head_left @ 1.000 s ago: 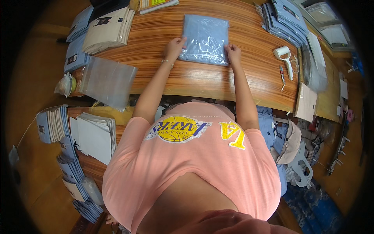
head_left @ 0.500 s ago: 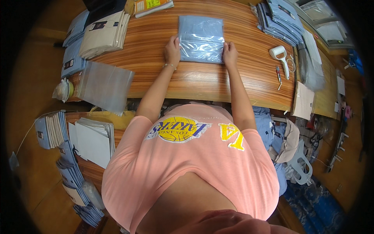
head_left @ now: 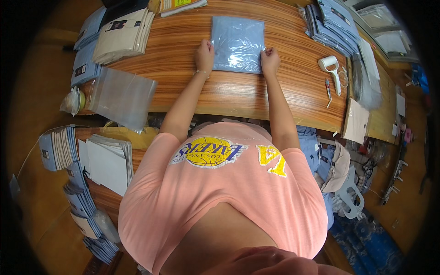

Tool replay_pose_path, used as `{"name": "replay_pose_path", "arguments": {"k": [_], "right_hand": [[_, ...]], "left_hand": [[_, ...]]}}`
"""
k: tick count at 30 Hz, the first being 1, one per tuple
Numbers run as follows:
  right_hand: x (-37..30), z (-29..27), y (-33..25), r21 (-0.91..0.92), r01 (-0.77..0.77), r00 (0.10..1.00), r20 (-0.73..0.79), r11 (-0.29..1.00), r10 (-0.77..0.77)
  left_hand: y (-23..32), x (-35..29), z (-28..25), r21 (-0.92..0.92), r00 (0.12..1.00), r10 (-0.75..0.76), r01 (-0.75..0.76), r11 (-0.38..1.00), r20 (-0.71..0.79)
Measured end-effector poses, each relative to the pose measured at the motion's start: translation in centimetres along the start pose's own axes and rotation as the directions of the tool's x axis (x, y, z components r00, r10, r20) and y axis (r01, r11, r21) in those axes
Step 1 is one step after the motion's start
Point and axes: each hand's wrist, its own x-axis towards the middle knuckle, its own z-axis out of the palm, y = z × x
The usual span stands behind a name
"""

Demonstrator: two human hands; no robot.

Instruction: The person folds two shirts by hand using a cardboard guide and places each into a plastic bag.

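A folded light-blue garment in a clear plastic bag (head_left: 238, 41) lies flat on the wooden table in front of me. My left hand (head_left: 205, 57) is closed at its left edge, the fingers curled at the bag's side. At the right edge, my right hand (head_left: 270, 60) pinches the plastic with thumb and fingertips. Bright glare streaks cross the lower half of the plastic. The fingers' undersides are hidden.
Stacks of bagged beige garments (head_left: 123, 34) and blue garments (head_left: 332, 27) flank the table (head_left: 183, 91). Clear plastic bags (head_left: 123, 96) overhang its front left edge. A white lint roller (head_left: 330, 68) and a small pen-like tool (head_left: 327, 89) lie at right. White sheets (head_left: 105, 160) rest lower left.
The crosswise crease in the plastic has smoothed out, and the glare has shifted. My right fingers have drawn together into a pinch. Both hands stay at the bag's sides.
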Motion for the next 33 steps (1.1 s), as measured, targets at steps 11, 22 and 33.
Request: {"name": "replay_pose_path", "arguments": {"k": [11,22,33], "right_hand": [[-1.3,-0.1,1.2,-0.421,0.208,0.965,-0.056,0.883,-0.255],[-2.8,-1.4,3.6,-0.514,0.334,0.935,0.283,0.790,-0.211],[-5.6,-3.6,0.2,-0.335,0.624,0.777,0.174,0.706,-0.605]], "left_hand": [[-0.1,-1.7,-1.3,0.397,0.994,0.037,-0.075,0.915,0.104],[-2.3,-2.3,-1.4,0.535,0.954,-0.027,-0.144,0.833,0.298],[1.7,-5.9,-4.3,0.366,0.890,0.362,-0.446,0.817,0.276]]}}
